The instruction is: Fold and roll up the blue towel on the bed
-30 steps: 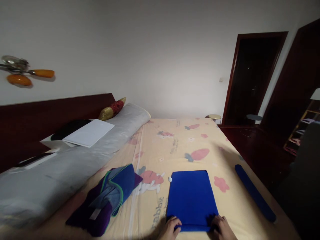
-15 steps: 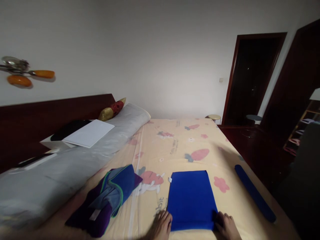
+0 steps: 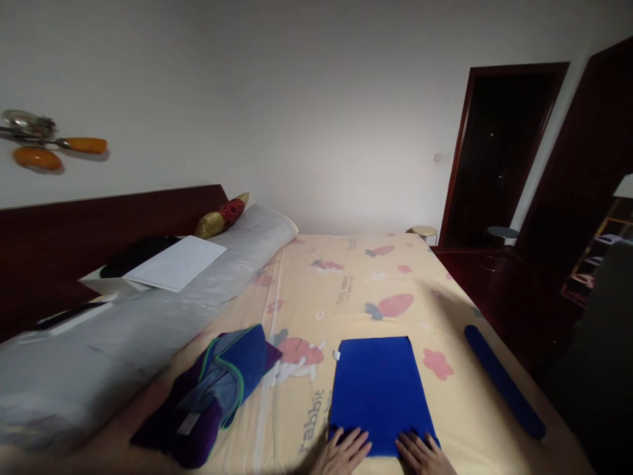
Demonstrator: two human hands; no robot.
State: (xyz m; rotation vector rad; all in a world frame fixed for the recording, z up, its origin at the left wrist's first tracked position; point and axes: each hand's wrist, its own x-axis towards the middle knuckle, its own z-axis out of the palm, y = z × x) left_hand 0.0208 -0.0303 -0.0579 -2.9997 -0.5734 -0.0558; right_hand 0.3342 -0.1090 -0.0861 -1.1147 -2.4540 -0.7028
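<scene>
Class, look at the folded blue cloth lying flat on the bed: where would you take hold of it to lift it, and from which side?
Probably the near edge of the folded blue cloth, from the person's side. It lies flat on the bedsheet, and the left hand and right hand rest there.

Both hands cut off by the bottom edge: only the fingers and part of the back of the left hand (image 3: 346, 454) and right hand (image 3: 421, 455) in view, wrists out of frame, with the near hem of the blue cloth (image 3: 380, 389) covered under the fingertips. Lower layers of the purple and blue clothes pile (image 3: 210, 396) buried under its own folds, the white label on it too small to read. Interior of the doorway (image 3: 499, 152) lost in darkness, shelf items (image 3: 591, 270) at the right edge blurred and cropped.
</scene>
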